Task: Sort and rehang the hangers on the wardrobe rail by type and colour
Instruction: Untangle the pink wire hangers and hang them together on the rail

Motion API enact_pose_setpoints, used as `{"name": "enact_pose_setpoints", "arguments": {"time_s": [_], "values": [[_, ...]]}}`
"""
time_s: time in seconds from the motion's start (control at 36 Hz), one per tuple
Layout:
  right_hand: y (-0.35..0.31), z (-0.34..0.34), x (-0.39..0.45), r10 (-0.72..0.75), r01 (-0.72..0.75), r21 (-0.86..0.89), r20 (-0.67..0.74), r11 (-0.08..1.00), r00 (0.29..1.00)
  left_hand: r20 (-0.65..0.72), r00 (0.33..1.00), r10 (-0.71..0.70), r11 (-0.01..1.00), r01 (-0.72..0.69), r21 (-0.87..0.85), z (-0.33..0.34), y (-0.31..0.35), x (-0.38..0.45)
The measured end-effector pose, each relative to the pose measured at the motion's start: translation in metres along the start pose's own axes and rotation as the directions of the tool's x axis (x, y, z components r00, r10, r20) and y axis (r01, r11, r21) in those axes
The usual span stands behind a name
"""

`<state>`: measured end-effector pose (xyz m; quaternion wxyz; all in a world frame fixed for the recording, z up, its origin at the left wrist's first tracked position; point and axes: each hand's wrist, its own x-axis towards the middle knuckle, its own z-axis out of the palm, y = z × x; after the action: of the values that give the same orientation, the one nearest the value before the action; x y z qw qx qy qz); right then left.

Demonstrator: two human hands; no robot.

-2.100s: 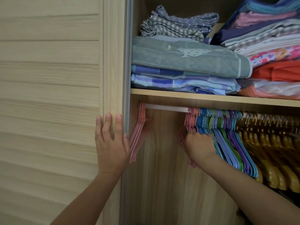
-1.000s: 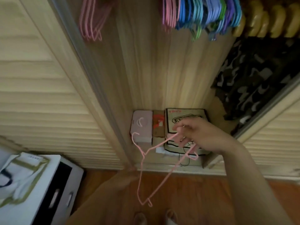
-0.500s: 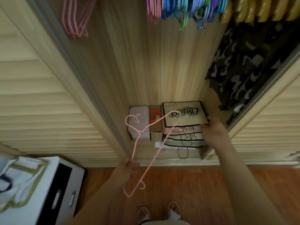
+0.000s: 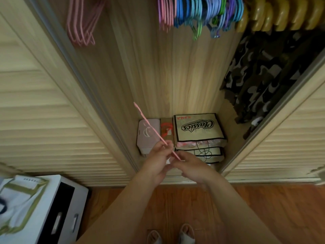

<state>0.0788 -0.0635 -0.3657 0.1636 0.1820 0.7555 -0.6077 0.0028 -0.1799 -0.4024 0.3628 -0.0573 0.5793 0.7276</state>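
Pink hanger (image 4: 152, 133), seen edge-on at frame centre, slants from upper left to lower right; left hand (image 4: 158, 160) pinches its middle, right hand (image 4: 191, 166) grips its lower end. Behind: printed bag (image 4: 198, 128) and pink box (image 4: 148, 136). Coloured hangers (image 4: 202, 13) along the top edge.

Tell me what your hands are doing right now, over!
Left hand and right hand both pinching the pink hanger, seen edge-on. Held low, above the boxes on the wardrobe floor. Pink bunch hangs upper left. Nothing blocking.
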Motion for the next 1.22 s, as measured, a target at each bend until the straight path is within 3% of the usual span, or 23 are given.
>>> {"name": "enact_pose_setpoints", "arguments": {"time_s": [0.11,0.19,0.28,0.33,0.39,0.47,0.53,0.56,0.67,0.89,1.08,1.22], "values": [[-0.011,0.003,0.006,-0.108,0.107,-0.009,-0.117,0.994,0.987,-0.02,0.999,0.051,0.993,-0.048,0.106,0.016,0.021,-0.004],[-0.025,0.008,0.01,-0.178,0.179,-0.005,-0.152,0.984,0.972,-0.033,0.988,0.153,0.936,-0.134,0.326,0.017,0.052,-0.01],[-0.055,0.004,0.022,-0.215,0.219,-0.006,-0.208,0.976,0.954,-0.067,0.885,0.461,0.761,-0.355,0.543,0.007,0.101,-0.016],[-0.084,-0.004,0.026,-0.251,0.258,-0.006,-0.255,0.966,0.934,-0.078,0.69,0.719,0.564,-0.515,0.645,-0.006,0.142,-0.026],[-0.115,-0.011,0.031,-0.315,0.322,-0.019,-0.273,0.947,0.909,-0.084,0.429,0.899,0.343,-0.574,0.743,-0.022,0.189,-0.038],[-0.157,-0.017,0.035,-0.414,0.431,-0.013,-0.302,0.902,0.858,-0.07,0.052,0.996,0.087,-0.503,0.86,-0.042,0.255,-0.062],[-0.183,-0.018,0.04,-0.464,0.488,-0.024,-0.353,0.872,0.813,-0.064,-0.078,0.995,0.026,-0.419,0.907,-0.053,0.293,-0.073],[-0.197,-0.018,0.043,-0.484,0.51,-0.03,-0.371,0.86,0.793,-0.063,-0.108,0.992,0.016,-0.387,0.922,-0.058,0.311,-0.076],[-0.246,-0.019,0.052,-0.528,0.563,-0.033,-0.4,0.825,0.749,-0.028,-0.181,0.983,-0.021,-0.267,0.964,-0.07,0.369,-0.081],[-0.338,-0.022,0.116,-0.609,0.61,-0.168,-0.456,0.775,0.648,0.026,-0.213,0.977,-0.045,-0.088,0.995,-0.081,0.404,-0.063],[-0.382,-0.026,0.157,-0.622,0.528,-0.329,-0.455,0.783,0.637,0.062,-0.271,0.961,-0.082,-0.062,0.995,-0.087,0.405,-0.054],[-0.374,-0.006,0.193,-0.617,0.488,-0.391,-0.354,0.78,0.703,0.065,-0.284,0.956,-0.087,-0.065,0.994,-0.087,0.406,-0.053]]}}
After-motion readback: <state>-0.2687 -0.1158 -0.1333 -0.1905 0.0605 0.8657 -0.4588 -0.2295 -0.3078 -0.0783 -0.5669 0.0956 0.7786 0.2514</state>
